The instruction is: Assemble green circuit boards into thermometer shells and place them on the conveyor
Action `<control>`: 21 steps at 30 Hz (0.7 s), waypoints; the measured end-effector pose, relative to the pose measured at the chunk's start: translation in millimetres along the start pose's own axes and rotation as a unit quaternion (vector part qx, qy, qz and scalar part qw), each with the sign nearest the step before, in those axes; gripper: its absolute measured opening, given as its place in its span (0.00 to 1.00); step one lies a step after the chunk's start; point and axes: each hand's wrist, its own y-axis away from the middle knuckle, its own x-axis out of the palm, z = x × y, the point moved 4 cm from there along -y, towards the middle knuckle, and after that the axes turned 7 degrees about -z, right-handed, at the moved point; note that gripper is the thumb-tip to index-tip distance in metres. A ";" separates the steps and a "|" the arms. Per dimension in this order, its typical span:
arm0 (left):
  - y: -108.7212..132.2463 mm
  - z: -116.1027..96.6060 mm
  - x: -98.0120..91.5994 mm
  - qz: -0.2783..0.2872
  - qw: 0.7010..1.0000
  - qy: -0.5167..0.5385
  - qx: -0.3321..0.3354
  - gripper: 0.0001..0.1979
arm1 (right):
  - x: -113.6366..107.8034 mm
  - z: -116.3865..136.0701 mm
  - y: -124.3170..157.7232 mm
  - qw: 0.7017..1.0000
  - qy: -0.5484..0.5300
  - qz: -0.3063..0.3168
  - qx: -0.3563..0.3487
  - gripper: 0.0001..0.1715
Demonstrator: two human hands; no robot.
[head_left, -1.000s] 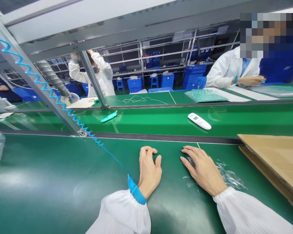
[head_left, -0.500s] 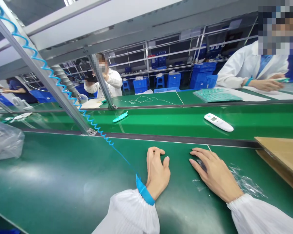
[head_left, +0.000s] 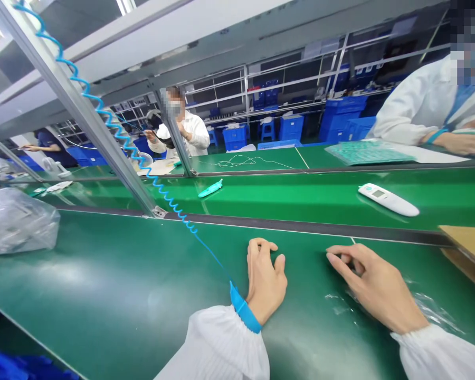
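Note:
My left hand (head_left: pixel 266 279) rests on the green tabletop (head_left: pixel 134 295), its fingers loosely bent and the thumb apart, with nothing seen in it. A blue wrist strap (head_left: pixel 246 312) circles that wrist, tied to a coiled blue cord (head_left: pixel 122 140). To the right, my right hand (head_left: pixel 383 287) has thumb and index fingertips pressed together in a pinch. Whether anything thin is between them I cannot make out. Crumpled clear plastic film (head_left: pixel 435 311) lies beside and partly under this hand. Beyond it, a white handheld thermometer (head_left: pixel 388 199) lies on the bright green belt (head_left: pixel 285 195).
A teal plastic piece (head_left: pixel 210 188) lies on the belt. Brown cardboard (head_left: pixel 469 243) sits at the right, a clear plastic bag (head_left: pixel 19 221) at the left. A slanted metal post (head_left: pixel 98 132) rises at the belt's edge. Co-workers in white sit across, one near a teal stack (head_left: pixel 370 152).
The view has swung a little to the left. My right hand's spread fingers have come together into a pinch. My left hand keeps its pose on the tabletop.

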 end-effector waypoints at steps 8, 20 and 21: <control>-3.1 3.1 0.9 -0.002 1.000 -0.006 0.010 0.09 | -9.0 -17.0 -6.4 0.888 -0.342 -0.111 0.286 0.33; -13.9 13.7 0.2 -0.021 0.998 -0.039 0.046 0.11 | -18.3 10.6 -5.2 0.975 -0.109 -0.183 -0.063 0.10; -16.1 16.6 0.9 -0.017 0.998 -0.045 0.048 0.13 | -17.3 13.3 -5.0 0.975 -0.101 -0.183 -0.071 0.10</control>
